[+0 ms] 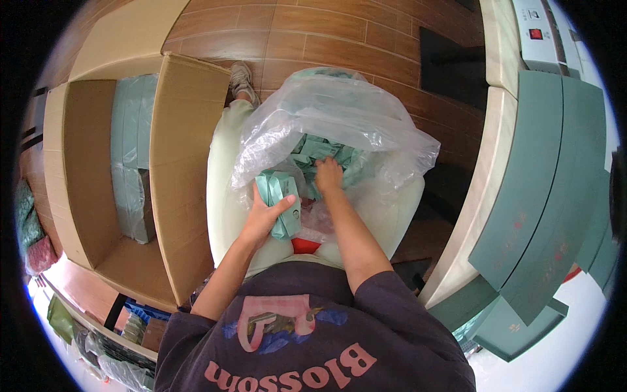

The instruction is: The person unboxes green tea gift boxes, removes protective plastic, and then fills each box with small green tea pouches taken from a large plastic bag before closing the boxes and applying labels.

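My left hand (267, 213) grips a small stack of green foil packets (278, 203), thumb across their front, just beside the opening of a large clear plastic bag (338, 108). The bag rests on my lap, its mouth gaping towards me. Inside lie many more green packets (318, 147). My right hand (329, 175) reaches into the bag among them, fingers bent down; its fingertips are hidden, so whether it holds a packet cannot be told. Something red (306, 245) shows between my thighs below the bag.
At my left stands an open cardboard carton (188, 161) holding plastic-wrapped green boxes (132, 127). To the right, a pale table edge (470, 196) carries long green box pieces (534, 186) and a white machine with a red switch (536, 34). A shelf with assorted goods is at lower left.
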Available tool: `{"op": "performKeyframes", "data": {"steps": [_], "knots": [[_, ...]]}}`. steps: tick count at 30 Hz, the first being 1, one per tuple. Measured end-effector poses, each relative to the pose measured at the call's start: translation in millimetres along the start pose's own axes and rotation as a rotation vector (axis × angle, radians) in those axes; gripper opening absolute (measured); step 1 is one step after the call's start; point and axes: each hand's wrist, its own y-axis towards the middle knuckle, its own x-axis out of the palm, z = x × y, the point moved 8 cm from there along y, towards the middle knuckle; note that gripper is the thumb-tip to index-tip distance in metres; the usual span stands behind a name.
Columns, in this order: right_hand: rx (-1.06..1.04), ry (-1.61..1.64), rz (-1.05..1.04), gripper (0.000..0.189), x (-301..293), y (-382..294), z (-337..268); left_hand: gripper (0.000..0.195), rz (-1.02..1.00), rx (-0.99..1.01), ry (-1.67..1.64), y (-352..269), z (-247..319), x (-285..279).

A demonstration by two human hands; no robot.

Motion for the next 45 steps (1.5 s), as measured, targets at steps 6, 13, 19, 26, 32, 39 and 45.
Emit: {"op": "performKeyframes", "data": {"steps": [6, 13, 19, 26, 32, 39, 45], "knots": [[0.18, 0.803, 0.025, 0.035, -44, -14, 34, 0.074, -0.029, -0.147, -0.118, 0, -11, -5], [0.401, 1.774, -0.243, 0.036, -64, -100, -8, 0.073, -0.038, -0.005, -0.163, 5, -5, 16], [0.3, 1.805, -0.279, 0.051, -91, -158, -71, 0.073, -0.058, 0.319, -0.021, -31, 30, 45], [0.132, 1.62, -0.056, 0.051, -142, -210, -54, 0.081, -0.412, 0.612, 0.082, -72, 49, 91], [0.124, 0.521, 0.976, 0.056, -268, -320, -22, 0.092, -0.581, 0.395, -0.101, -96, 29, 159], [0.236, 0.263, 1.257, 0.06, -296, -452, -10, 0.089, -0.813, 0.102, -0.091, -140, 3, 214], [0.313, 0.351, 1.189, 0.057, -295, -605, 76, 0.057, -0.794, 0.187, 0.007, -138, -19, 205]]}}
